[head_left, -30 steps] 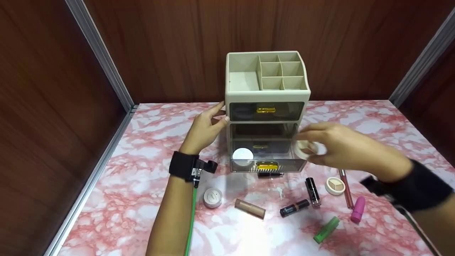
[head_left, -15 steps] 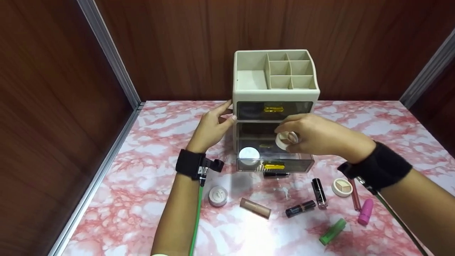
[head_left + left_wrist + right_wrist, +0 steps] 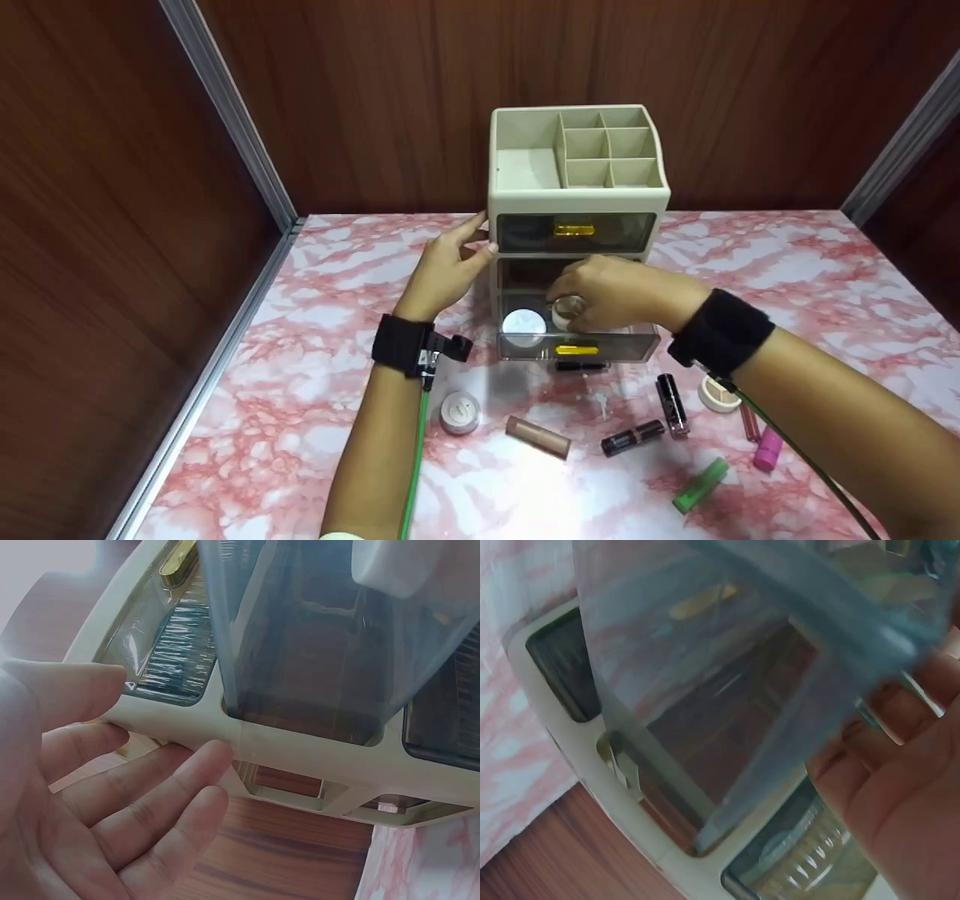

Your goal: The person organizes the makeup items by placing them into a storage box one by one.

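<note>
A cream makeup organizer [image 3: 577, 198] stands at the back, its see-through drawer [image 3: 630, 347] below the top one pulled out. My left hand [image 3: 439, 274] rests against the organizer's left side, with relaxed fingers near its edge in the left wrist view. Inside the open drawer, my right hand [image 3: 619, 294] grips a round, cream-rimmed makeup palette [image 3: 568, 313] with a clear lid, its fingers curled round the rim. Just left of it in the drawer lies a white round container [image 3: 524, 328]. In the right wrist view the drawer wall partly hides the right hand's fingers.
On the marbled table lie a round jar [image 3: 460, 413], a brown tube [image 3: 538, 437], a dark lipstick [image 3: 633, 438], a black-capped tube [image 3: 672, 405], a green tube [image 3: 700, 485], a pink tube [image 3: 767, 450] and another round palette [image 3: 718, 394]. A black tube [image 3: 581, 367] lies under the drawer front.
My right hand has moved left and down from the drawer's right side, bringing the palette into the drawer beside the white container. The left hand stays against the organizer.
</note>
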The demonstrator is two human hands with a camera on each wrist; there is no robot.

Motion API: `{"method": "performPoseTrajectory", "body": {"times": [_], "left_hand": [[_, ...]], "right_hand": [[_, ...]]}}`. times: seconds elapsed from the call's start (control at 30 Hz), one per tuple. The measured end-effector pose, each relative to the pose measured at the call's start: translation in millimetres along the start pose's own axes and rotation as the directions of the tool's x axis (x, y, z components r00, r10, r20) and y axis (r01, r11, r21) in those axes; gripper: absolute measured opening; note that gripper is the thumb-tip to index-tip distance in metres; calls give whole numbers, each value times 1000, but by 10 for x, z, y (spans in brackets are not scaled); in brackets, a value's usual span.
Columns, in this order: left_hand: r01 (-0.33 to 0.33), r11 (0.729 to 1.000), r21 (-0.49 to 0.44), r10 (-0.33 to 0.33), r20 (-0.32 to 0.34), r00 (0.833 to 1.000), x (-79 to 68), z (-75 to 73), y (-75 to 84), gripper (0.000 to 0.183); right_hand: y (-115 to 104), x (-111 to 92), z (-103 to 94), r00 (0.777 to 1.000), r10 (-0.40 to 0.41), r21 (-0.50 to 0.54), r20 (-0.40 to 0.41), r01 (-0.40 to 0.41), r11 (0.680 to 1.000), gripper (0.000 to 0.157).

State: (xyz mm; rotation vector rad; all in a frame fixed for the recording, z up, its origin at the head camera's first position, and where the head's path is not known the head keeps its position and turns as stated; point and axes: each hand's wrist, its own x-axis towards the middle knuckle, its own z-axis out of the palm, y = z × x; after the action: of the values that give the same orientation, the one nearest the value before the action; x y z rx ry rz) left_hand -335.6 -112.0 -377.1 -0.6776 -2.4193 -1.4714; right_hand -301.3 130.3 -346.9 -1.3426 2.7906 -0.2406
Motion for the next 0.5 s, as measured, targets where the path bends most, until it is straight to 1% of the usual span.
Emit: {"method": "performPoseTrajectory", "body": {"times": [0.1,0.27,0.4,0.5], "left_hand": [[1,1000,8,-1,-5,1000,2,-1,3,50],[4,1000,-1,-4,-11,1000,-4,-7,9,49],[10,1000,2,-10,-10,1000,0,-4,16,49],[11,1000,0,-11,-5,1000,3,1,20,49]], "right_hand": [[1,40,37,999,-6,2,34,6,1000,27],[-1,81,83,997,23,36,73,-25,999,25],[12,82,107,994,54,70,92,-61,996,25],[41,74,132,994,60,96,89,-68,993,25]]}}
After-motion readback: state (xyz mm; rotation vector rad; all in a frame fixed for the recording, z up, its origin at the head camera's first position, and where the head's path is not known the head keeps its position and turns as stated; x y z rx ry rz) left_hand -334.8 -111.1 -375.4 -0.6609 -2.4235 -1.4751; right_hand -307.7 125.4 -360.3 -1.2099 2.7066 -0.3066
